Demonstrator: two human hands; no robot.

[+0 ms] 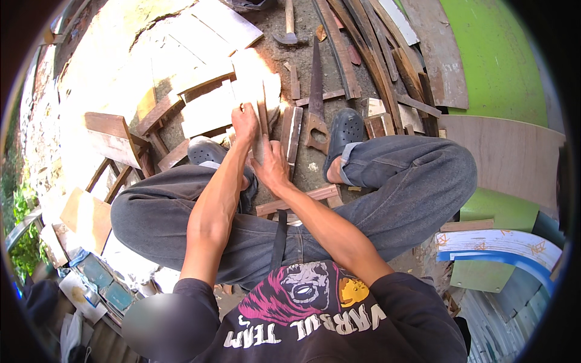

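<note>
Handle narrow wooden board [258, 146] between the clogs [347, 129] as likely light, stiff, splintery; grip by long edges. Note left hand [244, 124] curled closed, contents indiscernible; right hand [272, 164] half-open, resting on board.

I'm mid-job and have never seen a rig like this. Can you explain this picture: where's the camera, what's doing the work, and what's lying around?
There's no machine here: a person works with two bare hands. The single picture comes from a wide camera on their head, looking down, so edges bend near the rim.

The left hand is curled; I can't tell what, if anything, is inside it. The right hand rests against a wooden piece.

On the ground, a handsaw lies near the right shoe, with a hammer farther away. Long planks lie toward the right.
</note>
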